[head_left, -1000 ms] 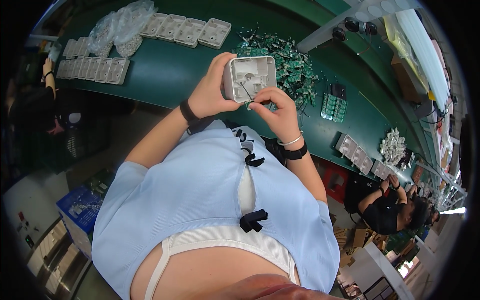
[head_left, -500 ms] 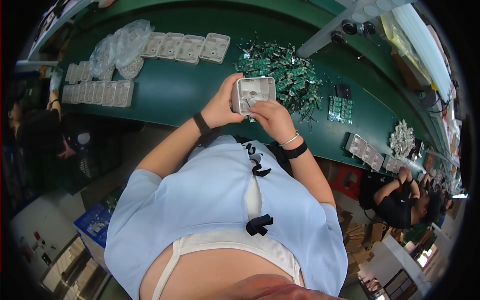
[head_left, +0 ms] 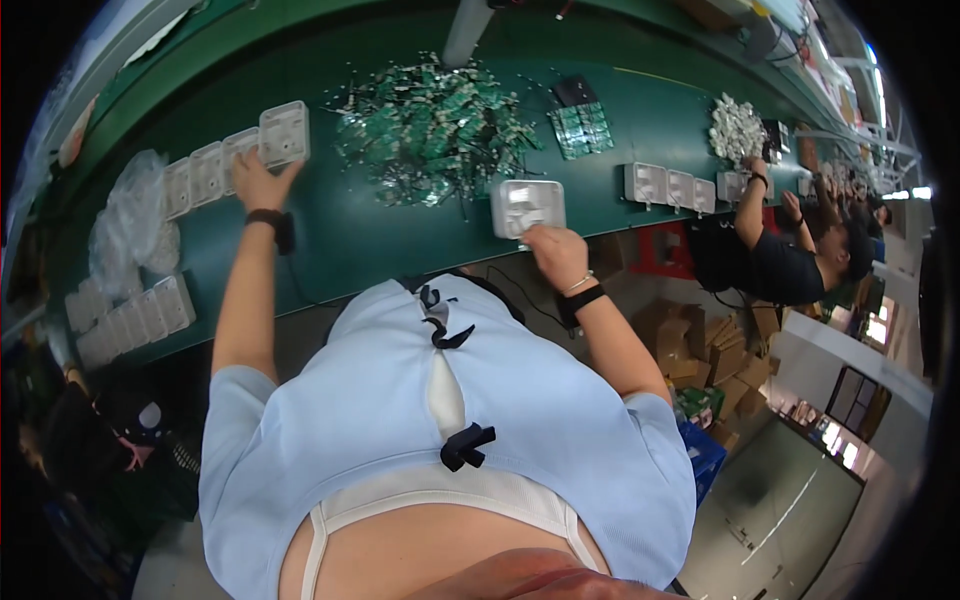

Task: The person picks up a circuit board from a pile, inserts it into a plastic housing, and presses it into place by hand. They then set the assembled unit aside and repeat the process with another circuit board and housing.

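Note:
My left hand reaches to a row of light-grey plastic boxes on the left, thumb and fingers spread. Its fingertips are at the near side of the last two, next to the end box; whether they touch is hard to tell. My right hand pinches the near edge of another open-topped plastic box, which is by the table's front edge. Small parts inside this box are too blurred to name. Beyond my hands lies a heap of green circuit boards with black wires.
The green table curves across the view. At left are a clear plastic bag and a second row of boxes. Rightward are a sheet of boards, more boxes, a pile of white parts and a co-worker.
My left hand has let go of the box and moved left to the row. My right hand has carried that box rightward and down to the table's front. The view has turned right.

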`<state>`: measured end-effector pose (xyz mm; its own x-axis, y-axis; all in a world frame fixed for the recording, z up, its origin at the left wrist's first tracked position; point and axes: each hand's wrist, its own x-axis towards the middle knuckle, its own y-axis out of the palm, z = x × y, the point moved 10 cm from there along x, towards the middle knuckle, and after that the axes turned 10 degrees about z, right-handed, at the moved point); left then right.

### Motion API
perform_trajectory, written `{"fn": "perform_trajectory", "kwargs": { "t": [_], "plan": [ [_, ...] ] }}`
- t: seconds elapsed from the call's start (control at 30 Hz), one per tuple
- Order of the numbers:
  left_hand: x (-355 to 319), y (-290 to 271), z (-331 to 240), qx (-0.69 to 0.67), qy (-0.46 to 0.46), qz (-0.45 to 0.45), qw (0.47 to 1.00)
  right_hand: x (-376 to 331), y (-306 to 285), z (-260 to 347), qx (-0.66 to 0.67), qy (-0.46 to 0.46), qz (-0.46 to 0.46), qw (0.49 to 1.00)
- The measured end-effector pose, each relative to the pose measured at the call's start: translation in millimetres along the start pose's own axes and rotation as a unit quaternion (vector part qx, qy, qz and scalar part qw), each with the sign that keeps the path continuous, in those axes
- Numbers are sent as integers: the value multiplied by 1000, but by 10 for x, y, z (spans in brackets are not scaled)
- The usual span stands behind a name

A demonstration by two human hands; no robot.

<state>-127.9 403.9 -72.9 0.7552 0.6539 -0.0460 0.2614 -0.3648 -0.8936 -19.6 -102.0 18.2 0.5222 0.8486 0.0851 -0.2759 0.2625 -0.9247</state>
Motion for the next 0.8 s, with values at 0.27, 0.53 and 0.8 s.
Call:
{"fn": "perform_trajectory", "kwargs": {
  "t": [0.27,0.53,0.8],
  "plan": [
    [101,415,307,163,-147,135,966,-653,5,-1719,-123,173,65,975],
    [-263,484,292,187,-112,116,969,-742,182,-2369,-150,236,124,952],
    [-1313,536,184,163,1,77,984,-374,221,-1768,-44,211,-12,976]
  ]
}}
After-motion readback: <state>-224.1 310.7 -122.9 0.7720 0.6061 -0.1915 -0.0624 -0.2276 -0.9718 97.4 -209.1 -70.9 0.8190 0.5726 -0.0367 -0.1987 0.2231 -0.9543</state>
